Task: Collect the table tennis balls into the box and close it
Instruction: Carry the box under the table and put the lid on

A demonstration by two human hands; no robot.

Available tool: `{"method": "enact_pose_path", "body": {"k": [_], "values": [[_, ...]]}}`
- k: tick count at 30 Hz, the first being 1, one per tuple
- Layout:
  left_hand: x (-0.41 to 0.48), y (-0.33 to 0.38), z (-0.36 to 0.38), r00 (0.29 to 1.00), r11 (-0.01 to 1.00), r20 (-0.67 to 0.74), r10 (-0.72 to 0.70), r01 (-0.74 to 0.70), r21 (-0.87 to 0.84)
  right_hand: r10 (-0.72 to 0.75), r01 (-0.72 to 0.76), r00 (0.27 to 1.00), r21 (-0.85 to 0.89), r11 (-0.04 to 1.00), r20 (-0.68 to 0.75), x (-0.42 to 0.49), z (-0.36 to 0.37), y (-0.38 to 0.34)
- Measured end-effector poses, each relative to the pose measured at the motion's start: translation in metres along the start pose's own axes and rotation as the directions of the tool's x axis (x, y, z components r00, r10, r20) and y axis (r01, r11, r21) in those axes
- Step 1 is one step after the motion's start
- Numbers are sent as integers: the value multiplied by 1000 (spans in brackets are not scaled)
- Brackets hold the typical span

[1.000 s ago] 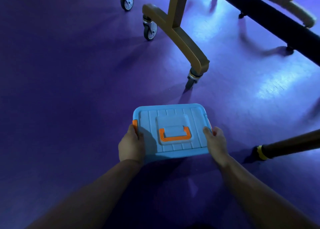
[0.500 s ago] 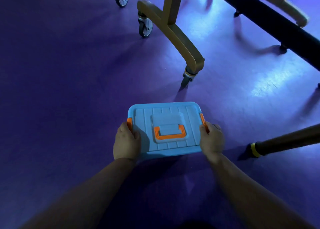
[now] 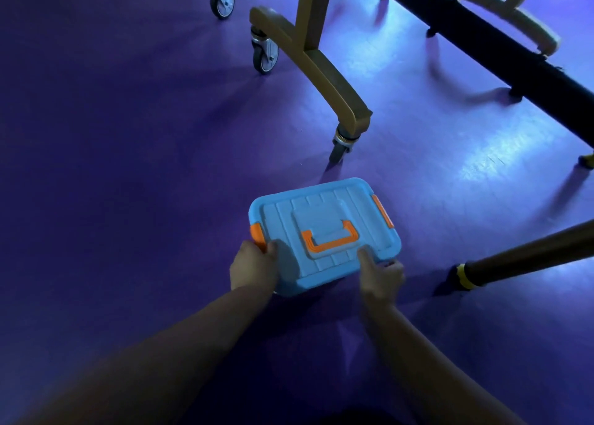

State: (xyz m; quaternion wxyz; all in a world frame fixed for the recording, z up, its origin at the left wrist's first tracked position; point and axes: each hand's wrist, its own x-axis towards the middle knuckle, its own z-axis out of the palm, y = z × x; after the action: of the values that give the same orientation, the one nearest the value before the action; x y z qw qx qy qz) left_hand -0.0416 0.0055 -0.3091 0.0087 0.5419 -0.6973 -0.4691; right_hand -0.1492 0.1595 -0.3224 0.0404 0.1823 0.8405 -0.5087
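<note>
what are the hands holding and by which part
The blue box: left hand grips its left side at the orange latch, right hand its near right corner.

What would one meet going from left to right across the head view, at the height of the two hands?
left hand → orange handle on the blue box → right hand → dark pole with a yellow band

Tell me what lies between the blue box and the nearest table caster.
Only bare purple floor separates the box and the caster, as the head view shows.
</note>
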Motion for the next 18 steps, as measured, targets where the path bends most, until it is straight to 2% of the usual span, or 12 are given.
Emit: {"method": "enact_pose_path", "body": {"k": [3,5,11,18], "values": [[-17,18,25,997,997,78,-3,9,-81,162,-202,952,136,970,261,-16,7,9],[-23,31,38,993,992,115,2,12,-125,199,-277,916,188,942,349,-16,8,15],[-25,56,66,955,986,284,82,-37,-163,149,-218,950,239,946,275,43,-13,6],[-18,64,67,943,974,264,203,-167,-154,145,-187,972,233,954,185,94,-30,-27]]}}
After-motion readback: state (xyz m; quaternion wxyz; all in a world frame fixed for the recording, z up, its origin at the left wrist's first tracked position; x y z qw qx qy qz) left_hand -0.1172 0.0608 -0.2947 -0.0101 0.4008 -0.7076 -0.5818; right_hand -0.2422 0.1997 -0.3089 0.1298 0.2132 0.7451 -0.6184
